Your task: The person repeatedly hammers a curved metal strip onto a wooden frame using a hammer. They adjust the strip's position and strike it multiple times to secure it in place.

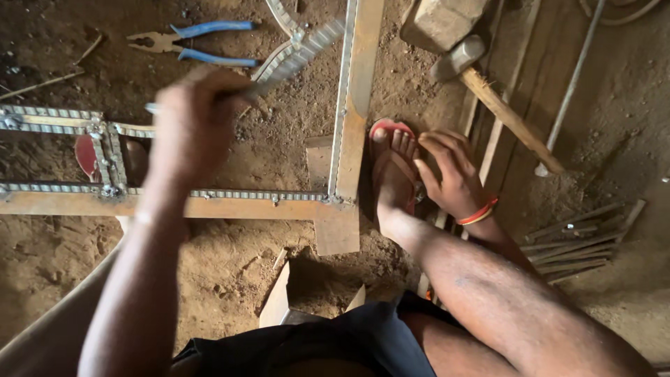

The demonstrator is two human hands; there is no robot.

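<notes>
The left hand, blurred, grips a ribbed steel rod above the wooden frame on the dirt floor, while the right hand rests open-fingered by the sandalled foot; steady strokes likely serve best.

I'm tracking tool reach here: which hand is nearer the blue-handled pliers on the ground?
Left. The left hand, gripping a ribbed steel rod, is raised just below the blue-handled pliers. The right hand rests far off beside the sandalled foot.

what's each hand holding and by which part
The left hand grips a ribbed steel bar at its near end. The right hand holds nothing; it rests beside the sandalled foot.
</notes>
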